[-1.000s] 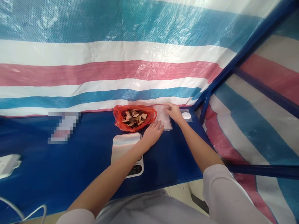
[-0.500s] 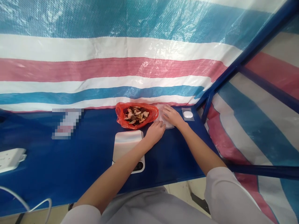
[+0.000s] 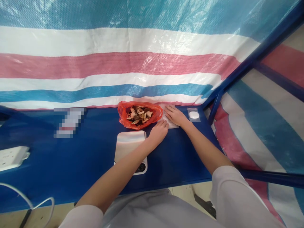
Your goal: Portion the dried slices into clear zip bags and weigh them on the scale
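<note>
A thin stack of clear plastic bags (image 3: 174,125) lies on the blue table, to the right of a red plastic bag (image 3: 122,117). My right hand (image 3: 176,116) rests on the clear bags with its fingers stretched out. At their near left edge, my left hand (image 3: 158,131) has its fingers bent together on the plastic; the fingertips are partly hidden. Inside the open red bag are many dried brown and pale slices (image 3: 140,115). Just in front of it stands a kitchen scale (image 3: 128,147) with a shiny plate, partly covered by my left forearm.
A white oval object in a small clear bag (image 3: 194,115) lies at the table's right end. Leftward are a blurred-out item (image 3: 71,122) and a white power strip (image 3: 13,157) with a cable. Striped sheeting (image 3: 106,65) and blue frame bars (image 3: 237,76) enclose the table (image 3: 78,161).
The view has shifted slightly, so the table sits a little higher in the picture. Both hands stay at the clear bags with hardly any movement.
</note>
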`<state>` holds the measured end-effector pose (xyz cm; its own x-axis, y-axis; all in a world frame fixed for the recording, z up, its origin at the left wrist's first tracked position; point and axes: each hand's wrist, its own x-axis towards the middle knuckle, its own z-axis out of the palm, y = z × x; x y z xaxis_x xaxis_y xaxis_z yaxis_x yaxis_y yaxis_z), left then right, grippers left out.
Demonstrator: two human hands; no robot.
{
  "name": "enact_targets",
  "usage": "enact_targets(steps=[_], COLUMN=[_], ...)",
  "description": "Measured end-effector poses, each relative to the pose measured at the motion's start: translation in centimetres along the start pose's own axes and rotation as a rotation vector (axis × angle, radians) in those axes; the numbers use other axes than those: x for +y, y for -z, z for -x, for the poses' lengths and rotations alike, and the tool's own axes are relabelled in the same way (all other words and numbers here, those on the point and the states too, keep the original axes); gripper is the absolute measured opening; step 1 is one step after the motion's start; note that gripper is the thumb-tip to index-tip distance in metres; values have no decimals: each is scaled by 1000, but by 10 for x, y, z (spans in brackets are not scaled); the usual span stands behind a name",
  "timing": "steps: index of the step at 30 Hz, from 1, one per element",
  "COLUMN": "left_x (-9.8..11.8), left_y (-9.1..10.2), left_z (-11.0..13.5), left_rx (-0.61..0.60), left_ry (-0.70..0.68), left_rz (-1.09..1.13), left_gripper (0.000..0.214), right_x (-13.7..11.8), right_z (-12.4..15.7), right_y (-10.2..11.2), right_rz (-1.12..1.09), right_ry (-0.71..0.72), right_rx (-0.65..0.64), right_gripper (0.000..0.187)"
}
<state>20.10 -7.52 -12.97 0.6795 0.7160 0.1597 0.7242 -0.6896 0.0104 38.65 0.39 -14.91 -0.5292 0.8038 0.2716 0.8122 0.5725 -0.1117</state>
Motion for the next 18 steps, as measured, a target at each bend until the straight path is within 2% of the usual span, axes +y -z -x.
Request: enact_targets(steps=[5, 11, 14, 18], left_x=[0, 1, 2, 0], left_y=[0, 11, 23, 41], left_z=[0, 8, 16, 31], left_rx=[37, 206, 242, 276], left_ry=[4, -41, -61, -42], left_rz=[5, 34, 44, 88], left_gripper=[30, 29, 28, 31], right_x=[1, -4, -17, -44], right_z=[-2, 8, 20, 38], right_y=[2, 19, 31, 40], right_rz=[-9, -14, -36, -51], right_ry=[5, -77, -115, -176], right_rx=[20, 119, 167, 170], right_gripper=[45, 43, 43, 40])
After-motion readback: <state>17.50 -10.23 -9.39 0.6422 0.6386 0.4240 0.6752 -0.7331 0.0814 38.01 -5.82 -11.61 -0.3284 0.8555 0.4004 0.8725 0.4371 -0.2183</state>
